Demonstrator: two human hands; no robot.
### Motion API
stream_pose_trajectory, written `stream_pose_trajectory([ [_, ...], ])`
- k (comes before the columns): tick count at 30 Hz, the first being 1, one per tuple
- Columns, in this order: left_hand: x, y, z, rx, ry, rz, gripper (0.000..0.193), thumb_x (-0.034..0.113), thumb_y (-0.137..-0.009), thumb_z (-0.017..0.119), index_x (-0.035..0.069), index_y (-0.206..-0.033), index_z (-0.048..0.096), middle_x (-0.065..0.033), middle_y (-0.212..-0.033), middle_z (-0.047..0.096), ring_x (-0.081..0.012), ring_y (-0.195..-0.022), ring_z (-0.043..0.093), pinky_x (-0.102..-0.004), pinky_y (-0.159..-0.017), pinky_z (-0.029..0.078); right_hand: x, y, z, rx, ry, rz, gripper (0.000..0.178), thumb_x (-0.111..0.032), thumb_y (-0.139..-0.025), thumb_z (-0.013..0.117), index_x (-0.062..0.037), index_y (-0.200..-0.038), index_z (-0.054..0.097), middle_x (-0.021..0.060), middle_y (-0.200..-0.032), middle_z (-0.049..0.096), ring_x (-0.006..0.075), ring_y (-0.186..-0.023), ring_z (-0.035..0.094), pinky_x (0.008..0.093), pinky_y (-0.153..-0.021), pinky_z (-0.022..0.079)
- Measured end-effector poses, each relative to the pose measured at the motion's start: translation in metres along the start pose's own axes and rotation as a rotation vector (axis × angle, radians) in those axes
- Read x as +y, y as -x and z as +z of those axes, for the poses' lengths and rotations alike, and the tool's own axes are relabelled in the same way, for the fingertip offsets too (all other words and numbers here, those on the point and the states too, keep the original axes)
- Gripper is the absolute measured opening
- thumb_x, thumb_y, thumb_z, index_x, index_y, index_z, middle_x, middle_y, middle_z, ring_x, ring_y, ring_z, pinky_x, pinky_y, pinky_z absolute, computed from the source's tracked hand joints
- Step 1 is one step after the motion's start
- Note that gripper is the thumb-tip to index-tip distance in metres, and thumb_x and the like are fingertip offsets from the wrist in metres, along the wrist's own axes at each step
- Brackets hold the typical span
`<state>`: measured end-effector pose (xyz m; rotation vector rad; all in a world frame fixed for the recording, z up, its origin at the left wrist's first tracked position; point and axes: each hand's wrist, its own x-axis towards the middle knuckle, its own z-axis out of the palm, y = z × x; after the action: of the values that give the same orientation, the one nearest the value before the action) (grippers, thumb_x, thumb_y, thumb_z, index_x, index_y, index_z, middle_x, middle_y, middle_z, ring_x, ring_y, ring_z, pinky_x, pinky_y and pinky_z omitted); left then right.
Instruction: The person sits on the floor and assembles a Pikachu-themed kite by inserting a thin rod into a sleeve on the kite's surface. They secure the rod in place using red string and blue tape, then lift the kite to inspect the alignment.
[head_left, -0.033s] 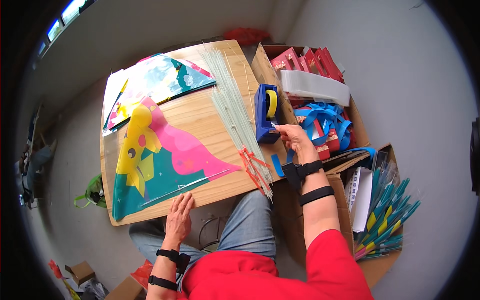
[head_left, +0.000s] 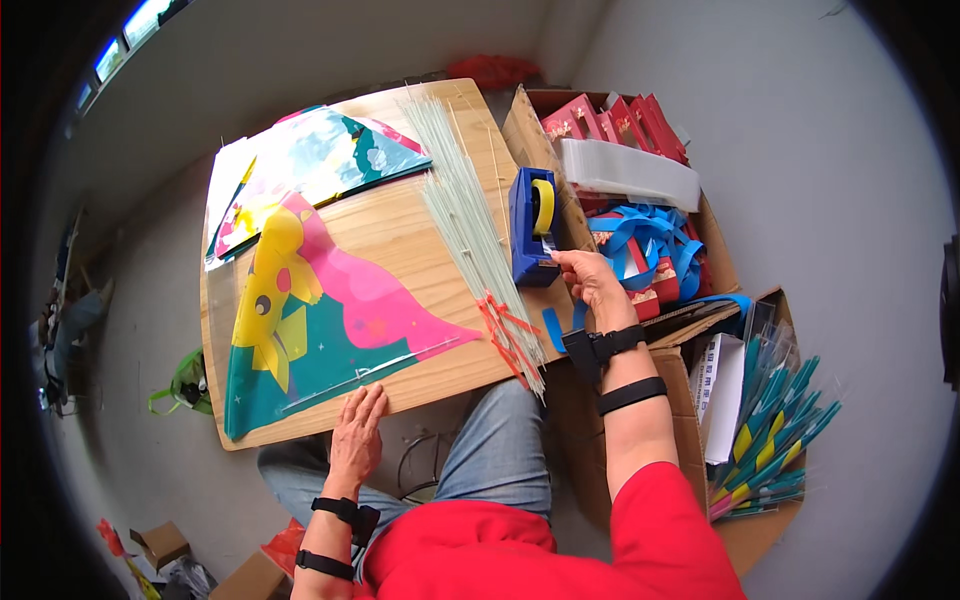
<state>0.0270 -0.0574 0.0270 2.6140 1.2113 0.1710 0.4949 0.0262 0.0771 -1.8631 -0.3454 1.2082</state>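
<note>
My right hand (head_left: pixel 592 278) is closed in a pinch at the front of a blue tape dispenser (head_left: pixel 522 230) holding a yellow-cored roll. A short strip of clear tape (head_left: pixel 548 246) seems to run to its fingertips. My left hand (head_left: pixel 357 435) lies with fingers stretched out at the table's near edge, fingertips by a thin printed sheet (head_left: pixel 375 310) in teal, pink and yellow with a cartoon figure. Along that sheet's near edge lies a thin pale rod (head_left: pixel 375 374). Beside the sheet, a bundle of long thin pale rods (head_left: pixel 462 220) stretches across the table, with red ties (head_left: pixel 508 335) around its near end.
More folded printed sheets (head_left: pixel 320 165) are stacked at the wooden table's (head_left: pixel 400 215) far left. To the right stand a cardboard box (head_left: pixel 540 135) with red packages, clear plastic sleeves (head_left: pixel 630 172) and blue ribbon (head_left: pixel 650 240), and another box with rolled teal-yellow bundles (head_left: pixel 775 430).
</note>
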Motion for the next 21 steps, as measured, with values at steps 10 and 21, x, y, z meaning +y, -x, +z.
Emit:
stream_pose_trajectory([
  [10,0.001,-0.001,0.002,-0.039,0.023,0.012,0.072,-0.006,-0.07,0.058,0.002,-0.141,0.051,-0.0105,-0.155,0.043,-0.0321,-0.145,0.035,-0.0442,-0.123,0.027,0.041,0.027,-0.014,-0.167,-0.392,0.115,0.017,-0.027,-0.087,0.077,-0.0141,-0.095,0.07,-0.0011,-0.092,0.069,0.0158,-0.095,0.064,0.0511,-0.094,0.04],
  [21,0.002,0.0,0.001,-0.056,-0.005,0.016,0.076,-0.005,-0.07,0.061,0.002,-0.145,0.046,-0.0114,-0.157,0.039,-0.0319,-0.147,0.032,-0.0439,-0.124,0.025,0.087,0.021,0.004,-0.056,-0.258,-0.224,0.019,-0.03,-0.094,0.072,-0.0124,-0.101,0.068,-0.0025,-0.091,0.07,0.007,-0.088,0.063,0.0347,-0.093,0.045],
])
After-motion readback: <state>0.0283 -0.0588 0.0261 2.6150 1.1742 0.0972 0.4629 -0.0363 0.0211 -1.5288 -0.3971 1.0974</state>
